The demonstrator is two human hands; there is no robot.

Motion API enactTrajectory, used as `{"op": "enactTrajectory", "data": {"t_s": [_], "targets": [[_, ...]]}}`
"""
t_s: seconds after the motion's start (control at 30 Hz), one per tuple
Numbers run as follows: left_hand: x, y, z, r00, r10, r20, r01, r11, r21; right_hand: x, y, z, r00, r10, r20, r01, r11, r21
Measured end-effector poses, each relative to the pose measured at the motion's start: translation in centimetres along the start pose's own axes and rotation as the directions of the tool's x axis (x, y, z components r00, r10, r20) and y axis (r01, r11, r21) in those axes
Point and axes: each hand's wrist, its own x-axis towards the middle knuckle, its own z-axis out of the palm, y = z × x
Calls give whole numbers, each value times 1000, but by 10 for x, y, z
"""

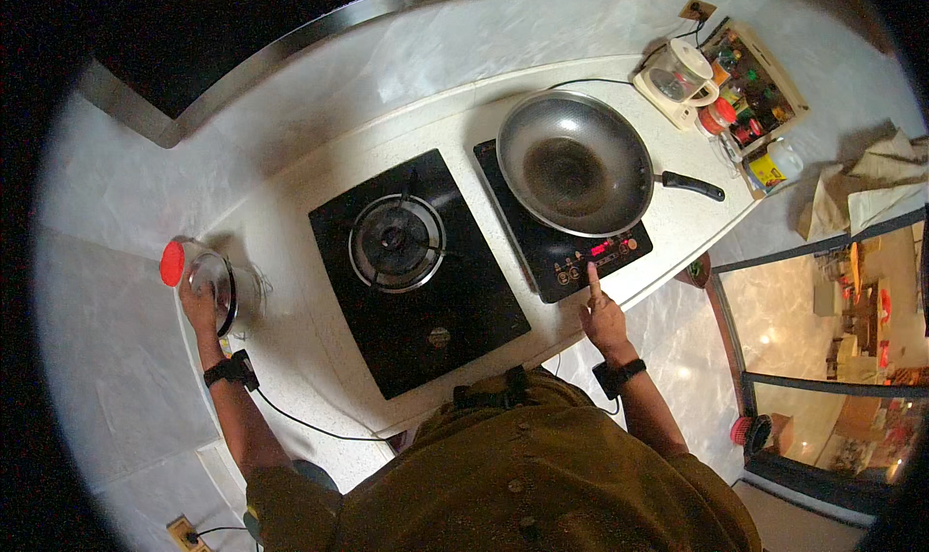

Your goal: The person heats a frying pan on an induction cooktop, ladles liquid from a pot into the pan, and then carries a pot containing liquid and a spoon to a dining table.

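Observation:
A wok (pixel 577 164) with a black handle rests on a black induction cooker (pixel 541 276), whose display glows red. The extended index finger of my right hand (pixel 604 320) is at the cooker's front control panel; that hand holds nothing. On the far left, my left hand (pixel 199 305) is at a glass pot lid (pixel 218 294) with a dark rim, its fingers on or just behind the lid; the grip is partly unclear. A red-capped jar (pixel 173 263) is beside that hand. Between the two sides lies a black gas hob (pixel 435 334) with one round burner (pixel 396 243).
An electric glass kettle (pixel 678 73), a red-lidded jar (pixel 717 115) and a rack of bottles (pixel 755 87) stand at the back right. The wok handle (pixel 693 186) points right. A range hood (pixel 290 44) overhangs the counter. Cables hang from both wrist devices.

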Motion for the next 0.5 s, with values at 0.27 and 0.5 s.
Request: {"op": "enactTrajectory", "data": {"t_s": [0.27,0.5], "targets": [[-28,67,-20,999,31,-27,-37,961,-274,4,7,8,1000,-18,-18,16,995,-101],[-51,162,-25,988,150,36,-118,884,-452,-1,0,0,995,-3,-96,6,999,35]]}}
